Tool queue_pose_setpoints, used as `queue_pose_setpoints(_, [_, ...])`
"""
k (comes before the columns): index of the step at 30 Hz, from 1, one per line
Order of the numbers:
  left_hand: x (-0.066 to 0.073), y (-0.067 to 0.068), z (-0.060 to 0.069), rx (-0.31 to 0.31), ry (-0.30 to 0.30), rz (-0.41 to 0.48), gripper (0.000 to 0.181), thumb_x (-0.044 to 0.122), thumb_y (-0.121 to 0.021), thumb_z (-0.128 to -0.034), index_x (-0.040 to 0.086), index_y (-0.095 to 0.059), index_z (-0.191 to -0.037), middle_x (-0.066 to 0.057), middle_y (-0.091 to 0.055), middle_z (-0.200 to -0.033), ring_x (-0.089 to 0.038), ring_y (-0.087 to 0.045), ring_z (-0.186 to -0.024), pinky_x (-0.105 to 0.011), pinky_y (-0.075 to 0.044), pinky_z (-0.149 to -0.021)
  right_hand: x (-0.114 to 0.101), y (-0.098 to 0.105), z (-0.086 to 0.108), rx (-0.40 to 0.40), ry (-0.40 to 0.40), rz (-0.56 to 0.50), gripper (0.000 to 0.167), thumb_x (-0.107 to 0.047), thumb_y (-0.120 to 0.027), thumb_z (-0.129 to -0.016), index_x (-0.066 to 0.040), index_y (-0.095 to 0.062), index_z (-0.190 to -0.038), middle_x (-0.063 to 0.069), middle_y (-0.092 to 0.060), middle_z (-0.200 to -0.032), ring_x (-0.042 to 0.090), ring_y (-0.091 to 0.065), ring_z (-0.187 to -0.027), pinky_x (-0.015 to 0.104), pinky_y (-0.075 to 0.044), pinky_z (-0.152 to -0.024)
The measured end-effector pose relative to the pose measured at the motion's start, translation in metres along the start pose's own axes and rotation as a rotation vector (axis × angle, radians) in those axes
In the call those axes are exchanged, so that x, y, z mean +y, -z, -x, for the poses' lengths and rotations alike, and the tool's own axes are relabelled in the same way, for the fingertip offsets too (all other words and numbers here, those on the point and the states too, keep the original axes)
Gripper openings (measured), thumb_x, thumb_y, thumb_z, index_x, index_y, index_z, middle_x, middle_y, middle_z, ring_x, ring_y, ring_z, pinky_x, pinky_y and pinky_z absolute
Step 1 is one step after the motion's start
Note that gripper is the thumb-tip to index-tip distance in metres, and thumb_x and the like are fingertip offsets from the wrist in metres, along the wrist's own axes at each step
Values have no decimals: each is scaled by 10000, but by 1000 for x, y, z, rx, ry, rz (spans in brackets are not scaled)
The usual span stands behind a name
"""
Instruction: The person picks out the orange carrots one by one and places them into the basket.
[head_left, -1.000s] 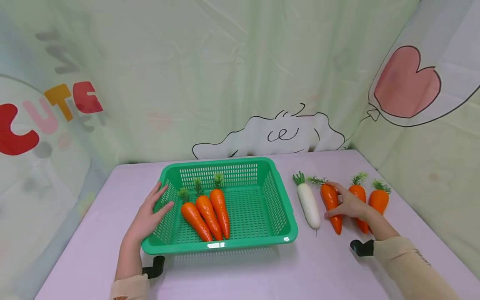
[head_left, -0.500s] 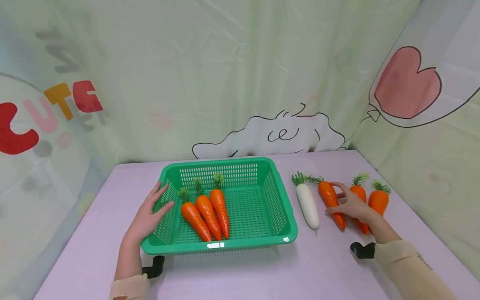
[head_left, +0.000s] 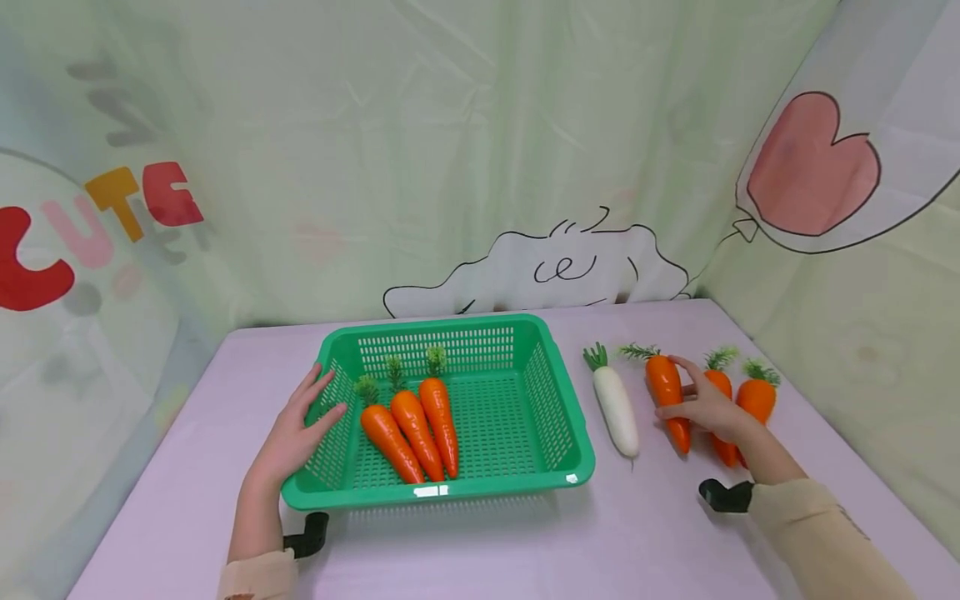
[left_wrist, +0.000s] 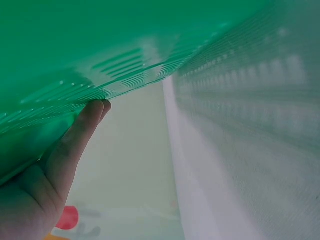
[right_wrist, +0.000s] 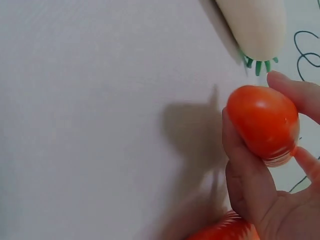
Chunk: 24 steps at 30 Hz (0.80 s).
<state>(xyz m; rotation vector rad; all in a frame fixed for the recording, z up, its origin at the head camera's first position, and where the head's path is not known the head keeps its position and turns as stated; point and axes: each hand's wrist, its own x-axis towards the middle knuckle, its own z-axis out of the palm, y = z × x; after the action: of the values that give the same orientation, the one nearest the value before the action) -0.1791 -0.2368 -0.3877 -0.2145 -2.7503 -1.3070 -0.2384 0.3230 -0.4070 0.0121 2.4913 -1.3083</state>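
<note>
A carrot (head_left: 664,383) with a green top is in my right hand (head_left: 708,408), gripped between thumb and fingers. In the right wrist view its rounded orange end (right_wrist: 262,120) shows between the fingertips, apart from its shadow on the table. My left hand (head_left: 288,437) lies at the left side of the green basket (head_left: 487,486), its fingers extended; the left wrist view shows a finger (left_wrist: 82,130) against the basket's slotted wall. Three carrots (head_left: 408,425) lie side by side in the left half of the basket. A white radish (head_left: 617,411) lies between the basket and my right hand.
Two more carrots (head_left: 756,400) lie on the table to the right, partly hidden by my right hand and arm. The light table (head_left: 510,550) ends at a printed curtain (head_left: 450,167) behind and at both sides.
The carrot in my right hand has tilted and shifted slightly, its tip moving up and rightward from its position a second ago. My left hand, the basket and the carrots inside stay still.
</note>
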Motion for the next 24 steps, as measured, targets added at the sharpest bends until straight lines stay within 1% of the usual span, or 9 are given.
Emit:
queue_pose_setpoints(5, [1, 0, 1, -4, 3, 5, 617, 330, -532, -925, 54, -300, -1426, -90, -85, -1527, -374, -90, -1364, -653, -165, -996, -5, 3, 8, 33, 53, -32, 957, -152, -659, -838, -116, 69, -1460, 385, -191, -1266, 461, -372, -1050, 349, -516, -709])
queue_pose_setpoints(8, [2, 0, 1, -3, 2, 2, 620, 330, -534, -924, 50, -299, -1426, -94, -85, -1526, -377, -91, -1363, -655, -166, -994, -12, 5, 14, 52, 80, -49, 930, -122, -645, -840, -106, 48, -1459, 379, -174, -1260, 448, -364, -1037, 340, -511, -705])
queue_pose_setpoints(10, [2, 1, 1, -1, -1, 2, 619, 325, -535, -924, 49, -299, -1426, -95, -86, -1526, -377, -93, -1363, -655, -166, -994, -17, 5, 18, 64, 88, -56, 922, -114, -639, -840, -104, 44, -1460, 375, -173, -1252, 421, -385, -1008, 331, -514, -692])
queue_pose_setpoints(14, [2, 0, 1, 0, -2, 0, 618, 326, -535, -924, 48, -302, -1424, -95, -88, -1526, -377, -96, -1363, -653, -168, -995, -26, 4, 25, 78, 78, -71, 945, -145, -651, -842, -114, 65, -1459, 369, -162, -1257, 361, -441, -959, 322, -520, -683])
queue_pose_setpoints(17, [2, 0, 1, -3, 1, 2, 619, 325, -535, -924, 48, -300, -1425, -97, -87, -1526, -378, -94, -1362, -653, -167, -995, -33, 2, 30, 91, 74, -78, 972, -174, -664, -839, -135, 84, -1460, 375, -156, -1269, 343, -480, -936, 344, -526, -695])
queue_pose_setpoints(21, [2, 0, 1, -4, 3, 2, 616, 319, -534, -925, 47, -299, -1425, -99, -86, -1526, -381, -95, -1362, -655, -166, -994, -43, 0, 35, 103, 92, -86, 985, -198, -666, -838, -159, 96, -1462, 378, -147, -1308, 333, -534, -925, 380, -522, -725])
queue_pose_setpoints(24, [3, 0, 1, 0, 0, -4, 614, 322, -531, -927, 48, -301, -1425, -97, -87, -1526, -380, -97, -1362, -653, -168, -995, -51, -2, 38, 105, 119, -90, 980, -208, -666, -839, -165, 88, -1464, 370, -146, -1324, 306, -557, -903, 382, -519, -731])
